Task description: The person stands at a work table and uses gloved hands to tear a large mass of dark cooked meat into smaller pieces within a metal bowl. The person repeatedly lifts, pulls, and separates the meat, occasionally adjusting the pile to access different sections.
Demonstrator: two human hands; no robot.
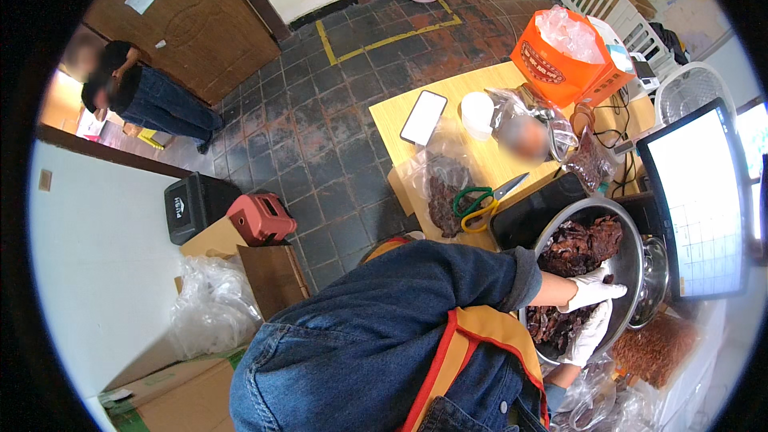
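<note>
A wide steel bowl (637, 252) holds dark dried meat (579, 243), heaped in two parts. Both my hands wear white gloves and are inside the bowl. My left hand (593, 291) is the upper one, with a small dark piece between its thumb and fingers. Below it, my right hand (590, 336) lies against the lower heap, palm and fingertips partly hidden. Green-and-yellow-handled scissors (485, 203) lie partly on a clear bag of dark dried meat (447, 192) on the wooden table (396, 109). Another clear bag of dark pieces (591, 162) sits above the bowl.
A monitor (699, 204) stands beyond the bowl, beside a bag of reddish-brown shreds (657, 348). The table bears a phone (423, 117), a white tub (477, 114) and an orange bag (555, 66). Cartons (273, 279) and bins lie behind me. Another person stands at the doorway.
</note>
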